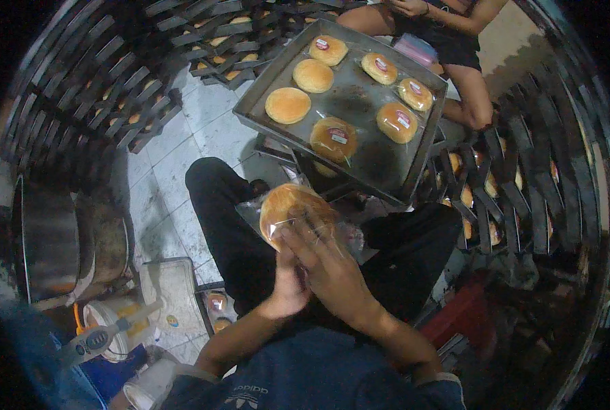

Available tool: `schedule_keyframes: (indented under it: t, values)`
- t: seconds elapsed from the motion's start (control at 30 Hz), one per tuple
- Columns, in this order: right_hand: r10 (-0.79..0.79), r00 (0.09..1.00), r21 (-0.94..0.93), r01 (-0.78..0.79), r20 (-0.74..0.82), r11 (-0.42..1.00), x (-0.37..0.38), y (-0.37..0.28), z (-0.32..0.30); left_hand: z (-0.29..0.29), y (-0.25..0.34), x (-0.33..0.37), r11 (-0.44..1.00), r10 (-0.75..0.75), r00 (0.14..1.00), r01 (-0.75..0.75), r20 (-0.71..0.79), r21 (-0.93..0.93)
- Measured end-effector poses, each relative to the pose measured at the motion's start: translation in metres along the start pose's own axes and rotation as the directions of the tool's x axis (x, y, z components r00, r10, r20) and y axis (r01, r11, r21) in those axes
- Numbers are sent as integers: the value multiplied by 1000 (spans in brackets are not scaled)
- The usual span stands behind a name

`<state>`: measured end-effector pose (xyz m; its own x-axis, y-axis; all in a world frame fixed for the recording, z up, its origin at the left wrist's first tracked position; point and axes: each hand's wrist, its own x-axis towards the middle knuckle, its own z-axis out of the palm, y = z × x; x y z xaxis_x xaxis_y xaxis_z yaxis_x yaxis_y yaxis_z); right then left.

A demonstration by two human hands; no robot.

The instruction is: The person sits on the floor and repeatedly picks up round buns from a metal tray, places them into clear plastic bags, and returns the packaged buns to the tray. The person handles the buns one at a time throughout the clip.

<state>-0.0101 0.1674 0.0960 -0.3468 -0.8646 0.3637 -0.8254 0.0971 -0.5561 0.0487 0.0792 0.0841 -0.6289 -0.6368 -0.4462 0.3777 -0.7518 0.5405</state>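
Above my lap a round golden bun [284, 205] sits in a clear plastic bag [349, 236]. My left hand [290, 287] grips it from below and the near side, with most of its fingers hidden. Across its right side and the bag lie the fingers of my right hand [329, 263], somewhat blurred. Just beyond my knees stands a dark metal baking tray [359, 179]. Two bare buns, a near one [288, 106] and a farther one [313, 76], lie on its left side. Several wrapped buns with labels are there too, one [333, 139] nearest me.
Dark slatted racks holding buns stand at the far left [209, 41] and right [510, 184]. A large metal pot [52, 239] and a white bucket [110, 328] are at my left. Past the tray, another person [465, 85] sits by a pink-and-blue package [416, 50].
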Motion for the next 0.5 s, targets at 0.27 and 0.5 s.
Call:
schedule_keyframes:
  t: [0.27,0.5]
  values:
    - [77,916,216,-174,395,961,-8,-16,9,-36,37,53,993,92,981,-77,172,-95]
    - [130,985,165,-148,115,975,-1,-11,17,-29,41,54,984,65,957,-14,282,-180]
